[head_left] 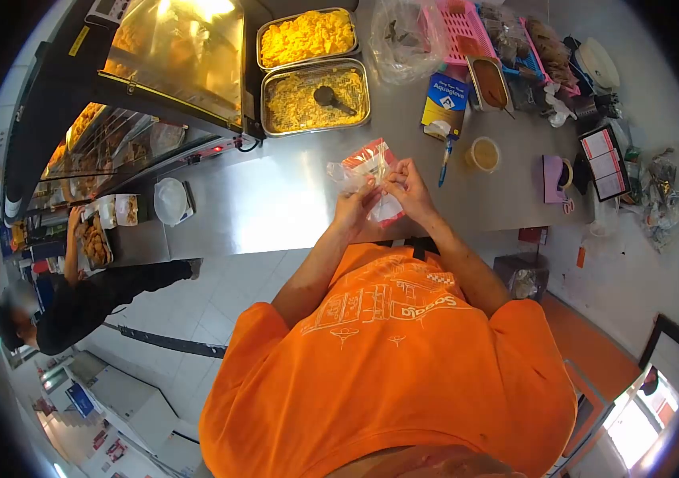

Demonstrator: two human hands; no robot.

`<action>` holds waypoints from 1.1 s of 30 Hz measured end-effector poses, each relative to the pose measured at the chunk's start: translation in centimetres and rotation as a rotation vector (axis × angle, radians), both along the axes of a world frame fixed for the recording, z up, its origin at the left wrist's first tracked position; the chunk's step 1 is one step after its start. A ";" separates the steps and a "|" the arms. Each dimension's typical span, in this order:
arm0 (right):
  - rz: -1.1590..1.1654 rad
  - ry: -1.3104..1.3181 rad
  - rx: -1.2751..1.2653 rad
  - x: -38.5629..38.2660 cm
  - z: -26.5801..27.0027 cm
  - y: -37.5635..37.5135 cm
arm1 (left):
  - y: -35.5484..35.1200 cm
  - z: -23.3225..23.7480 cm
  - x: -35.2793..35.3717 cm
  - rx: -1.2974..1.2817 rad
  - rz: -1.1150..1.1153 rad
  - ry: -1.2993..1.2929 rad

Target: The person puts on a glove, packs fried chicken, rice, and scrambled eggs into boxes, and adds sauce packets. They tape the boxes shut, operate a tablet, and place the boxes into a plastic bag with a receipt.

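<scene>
Over the near edge of the steel counter [295, 179], my left hand [353, 210] pinches a clear plastic bag [344, 175]. My right hand [409, 193] is closed on the same bag, its fingertips close to those of the left. Just behind and beneath the hands shows a red-and-white printed packet [371, 158], partly covered by the bag and fingers. To the right of my hands lie a blue pen [444, 163] and a lidded tub of light brown liquid [483, 154].
Two metal trays of yellow food stand at the back, a black scoop [331, 99] in the nearer tray [264, 103]. A lit glass warmer [180, 48] is on the left. Blue-and-yellow box [446, 99], sauce tray [489, 84] and pink basket [463, 32] stand back right. Another person [76, 311] works at left.
</scene>
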State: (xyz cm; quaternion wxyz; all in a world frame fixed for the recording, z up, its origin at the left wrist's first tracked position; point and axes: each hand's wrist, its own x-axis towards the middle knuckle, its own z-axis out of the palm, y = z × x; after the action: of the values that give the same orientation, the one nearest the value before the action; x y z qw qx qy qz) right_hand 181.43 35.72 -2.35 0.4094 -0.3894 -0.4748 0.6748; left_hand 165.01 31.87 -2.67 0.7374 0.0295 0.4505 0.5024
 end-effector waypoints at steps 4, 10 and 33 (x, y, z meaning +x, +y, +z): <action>-0.021 -0.022 0.056 -0.1 -0.6 -0.2 | 0.0 0.3 -0.1 0.001 -0.009 -0.006; -0.026 0.002 0.008 -0.2 -0.5 -0.1 | 0.0 -0.3 -0.4 -0.005 -0.008 -0.053; 0.030 -0.137 0.057 0.3 0.7 0.8 | -0.7 0.4 0.6 0.056 0.066 0.057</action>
State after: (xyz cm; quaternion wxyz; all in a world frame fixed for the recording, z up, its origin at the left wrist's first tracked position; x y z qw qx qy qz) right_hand 181.69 36.51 -1.64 0.3768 -0.4159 -0.5267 0.6385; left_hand 165.61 31.15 -2.28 0.7061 0.0496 0.4578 0.5380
